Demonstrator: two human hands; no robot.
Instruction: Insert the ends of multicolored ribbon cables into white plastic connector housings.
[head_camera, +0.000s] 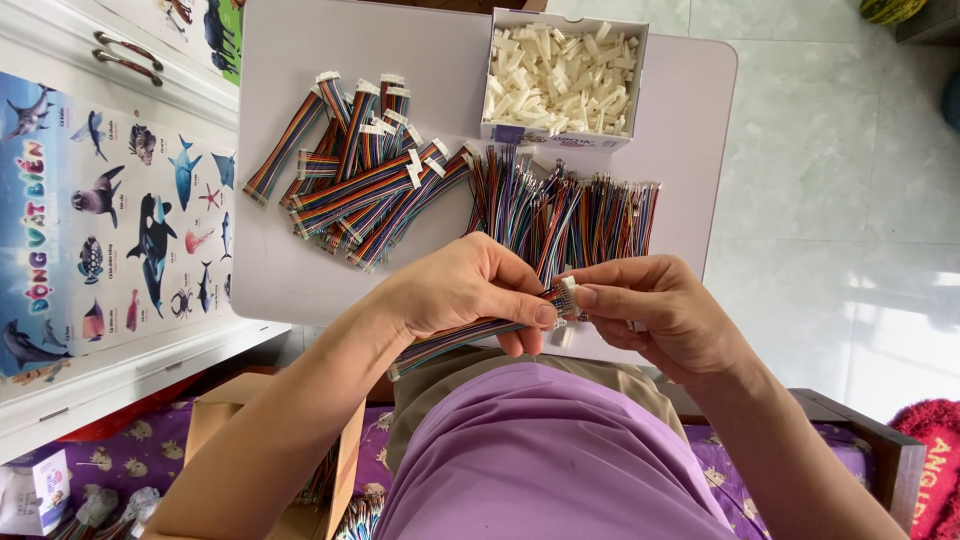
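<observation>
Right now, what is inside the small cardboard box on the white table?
The cardboard box is heaped with small white plastic connectors. They cover its bottom, so anything beneath them is hidden.

a home room used for piecework, likely a bedroom or living room. pale glossy floor tiles (840, 200), a white cabinet door with a children's sea-animal poster (110, 210), purple patterned bedding (150, 450) on a dark wooden frame (860, 430). a small white folding table (300, 260) carries heaps of rainbow ribbon wire bundles (360, 170) and a white cardboard box of white plastic connectors (565, 75).
</observation>
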